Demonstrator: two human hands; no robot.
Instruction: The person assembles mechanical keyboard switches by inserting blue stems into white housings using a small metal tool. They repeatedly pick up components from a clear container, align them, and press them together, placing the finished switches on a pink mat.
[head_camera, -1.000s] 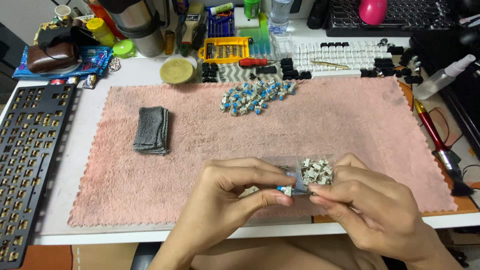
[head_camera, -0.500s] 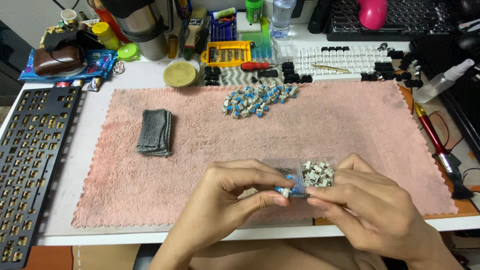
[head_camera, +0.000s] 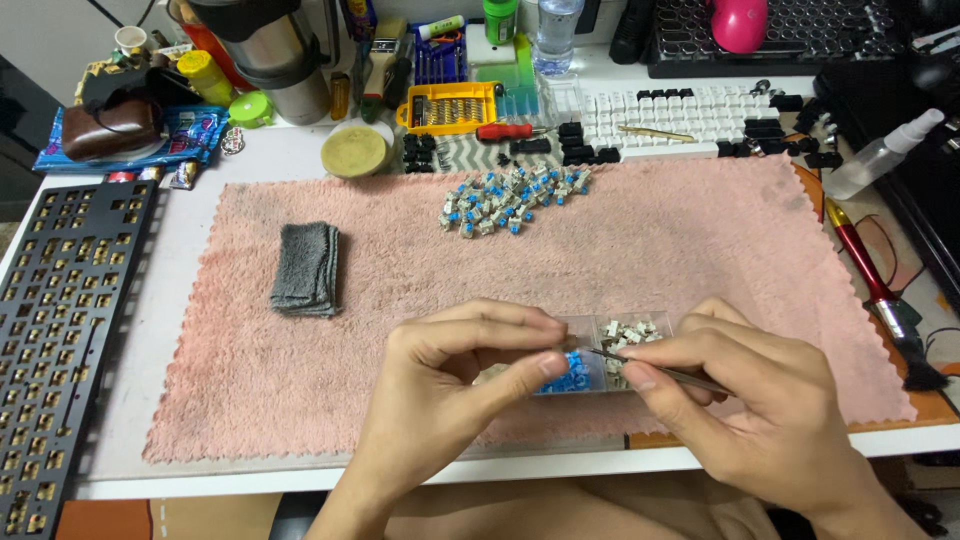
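1. Leftmost, a black keyboard plate (head_camera: 60, 330) lies along the left edge of the frame with every switch hole unfilled, so that part of the work looks not yet begun.
2. Next, a folded grey cloth (head_camera: 306, 268) rests on the pink towel (head_camera: 700, 240), left of centre and well apart from both hands.
3. At lower centre, the left hand (head_camera: 450, 400) has thumb and forefinger pinched together on a small part, mostly hidden by the fingers, just over the blue pieces in a clear compartment box (head_camera: 600, 365).
4. At upper centre, a pile of blue-stemmed switches (head_camera: 510, 198) sits on the towel; judging by its size, much remains to be handled, while the box already holds sorted blue and pale parts.
5. At lower right, the right hand (head_camera: 760, 410) is closed around thin tweezers (head_camera: 640, 366), their tip pointing at the pinched part.
6. Further right, a red-handled brush (head_camera: 880, 290) and a spray bottle (head_camera: 880, 155) lie near the towel's edge; nothing stands between the hands and the box.
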